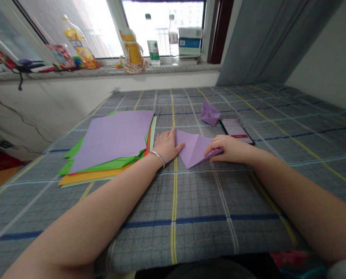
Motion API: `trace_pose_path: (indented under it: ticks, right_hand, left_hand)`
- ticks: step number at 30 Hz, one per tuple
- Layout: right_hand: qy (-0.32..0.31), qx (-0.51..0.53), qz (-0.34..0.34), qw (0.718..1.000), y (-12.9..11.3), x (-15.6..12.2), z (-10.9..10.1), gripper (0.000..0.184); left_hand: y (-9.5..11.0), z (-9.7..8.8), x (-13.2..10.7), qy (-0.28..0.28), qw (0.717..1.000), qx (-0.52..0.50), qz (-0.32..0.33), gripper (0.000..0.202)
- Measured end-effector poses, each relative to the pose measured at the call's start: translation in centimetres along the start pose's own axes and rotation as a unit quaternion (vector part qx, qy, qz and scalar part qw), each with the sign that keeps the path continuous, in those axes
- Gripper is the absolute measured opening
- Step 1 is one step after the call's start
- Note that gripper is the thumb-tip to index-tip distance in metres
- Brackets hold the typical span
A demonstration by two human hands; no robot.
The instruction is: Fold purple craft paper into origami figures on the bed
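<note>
A creased sheet of purple paper point(192, 147), folded into a pointed shape, lies on the cloth between my hands. My left hand point(167, 145) rests flat on its left corner, fingers stretched forward and thumb out to the side; a silver bangle circles the wrist. At the right corner, my right hand point(221, 148) pinches the paper's edge between thumb and fingers. Beyond it stands a small folded purple paper piece point(210, 113), apart from both hands.
To the left lies a stack of coloured paper point(111, 135), purple on top. A phone point(237, 131) lies just past my right hand. Plaid cloth point(196, 201) covers the surface. Bottles, a yellow flask point(133, 48) and boxes point(190, 42) line the windowsill.
</note>
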State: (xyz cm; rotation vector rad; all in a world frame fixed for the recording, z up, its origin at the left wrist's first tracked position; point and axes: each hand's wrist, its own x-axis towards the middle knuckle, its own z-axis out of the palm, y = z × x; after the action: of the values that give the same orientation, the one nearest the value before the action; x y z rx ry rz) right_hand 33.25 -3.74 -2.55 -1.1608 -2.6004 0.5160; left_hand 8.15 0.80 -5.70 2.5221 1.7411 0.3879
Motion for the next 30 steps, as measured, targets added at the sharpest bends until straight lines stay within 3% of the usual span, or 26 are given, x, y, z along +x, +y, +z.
trace_pose_path:
  ticks: [3,7,11,14,16,18,20,23,30]
  right_hand:
    - [0.038,-0.063,-0.051,0.996,-0.3,0.0,-0.3,0.012]
    - [0.051,-0.092,-0.069,0.992,-0.2,-0.1,-0.5,0.012]
    - [0.031,-0.055,-0.068,0.996,0.0,-0.1,-0.2,0.014]
    - [0.03,-0.02,-0.068,0.997,0.1,-0.1,0.1,0.012]
    - [0.026,-0.012,-0.067,0.997,0.1,-0.1,0.2,0.011]
    - [0.023,-0.013,-0.067,0.997,0.1,-0.1,0.2,0.011]
    - [0.021,-0.016,-0.065,0.998,0.3,-0.1,0.2,0.01]
    - [0.022,-0.021,-0.077,0.997,0.6,-0.1,0.3,0.01]
    - [0.03,-0.027,-0.091,0.995,0.7,0.1,0.3,0.011]
  left_hand:
    - [-0.6,-0.3,0.1,0.042,0.995,-0.088,-0.029,0.083]
    - [-1.2,-0.9,0.2,0.038,0.982,-0.164,-0.081,0.077]
    - [-0.6,-1.5,-0.2,0.033,0.993,-0.093,-0.06,0.074]
    - [0.4,-1.5,-1.1,0.072,0.997,0.008,-0.027,0.071]
    - [1.1,-1.5,-1.8,0.105,0.991,0.054,0.058,0.061]
    - [1.9,-1.3,-2.4,0.056,0.977,0.049,0.199,0.045]
    - [2.5,-1.2,-3.0,-0.035,0.959,0.029,0.279,0.043]
    - [3.0,-1.0,-3.5,-0.078,0.958,0.026,0.275,0.046]
    - [3.5,-0.6,-2.7,-0.093,0.967,0.071,0.227,0.06]
